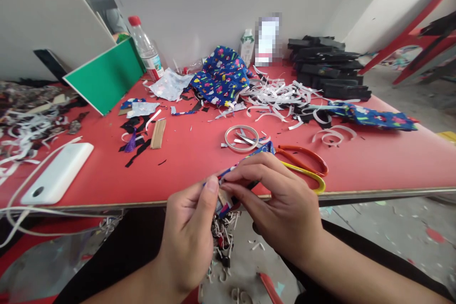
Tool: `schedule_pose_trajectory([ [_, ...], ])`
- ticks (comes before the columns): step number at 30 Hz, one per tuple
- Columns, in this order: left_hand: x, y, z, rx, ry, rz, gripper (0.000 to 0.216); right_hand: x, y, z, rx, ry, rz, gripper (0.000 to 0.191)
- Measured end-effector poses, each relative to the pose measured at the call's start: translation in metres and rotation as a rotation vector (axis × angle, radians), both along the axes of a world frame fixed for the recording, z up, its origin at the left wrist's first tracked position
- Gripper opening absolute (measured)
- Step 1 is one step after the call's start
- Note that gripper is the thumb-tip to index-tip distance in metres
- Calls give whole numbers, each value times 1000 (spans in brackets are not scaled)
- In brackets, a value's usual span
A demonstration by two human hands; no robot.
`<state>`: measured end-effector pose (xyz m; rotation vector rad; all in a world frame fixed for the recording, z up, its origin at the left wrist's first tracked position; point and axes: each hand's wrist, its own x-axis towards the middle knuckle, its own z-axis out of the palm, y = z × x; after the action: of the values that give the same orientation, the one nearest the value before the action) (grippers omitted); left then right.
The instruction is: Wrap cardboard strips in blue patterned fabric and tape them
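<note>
Both of my hands meet over the table's front edge on a small piece of blue patterned fabric [224, 210]. My left hand [194, 228] pinches it between thumb and fingers. From the other side, my right hand [278, 194] grips its edge with thumb and fingertips, covering much of it. Just beyond my right hand lie scissors [302, 159] with one orange and one yellow handle loop. A roll of narrow tape [228, 140] rests around the scissor blades' tips. A strip of cardboard [158, 134] lies farther left.
Crumpled blue fabric [223, 76], curled white strips [281, 95] and stacked black pieces [324, 66] lie along the back. A bottle [146, 50], a carton [247, 47] and a lit phone [268, 40] stand by the wall. A white power bank [59, 173] with cables lies left.
</note>
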<state>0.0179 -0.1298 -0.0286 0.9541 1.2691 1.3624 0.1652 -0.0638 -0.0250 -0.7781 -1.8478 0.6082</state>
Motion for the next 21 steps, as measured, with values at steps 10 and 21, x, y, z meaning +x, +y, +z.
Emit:
schedule_pose_trajectory([
  [10, 1, 0, -1, -6, 23, 16, 45, 0, 0, -2, -18, -1, 8, 10],
  [21, -3, 5, -1, -13, 34, -7, 41, 0, 2, -4, 6, -185, 22, 15],
])
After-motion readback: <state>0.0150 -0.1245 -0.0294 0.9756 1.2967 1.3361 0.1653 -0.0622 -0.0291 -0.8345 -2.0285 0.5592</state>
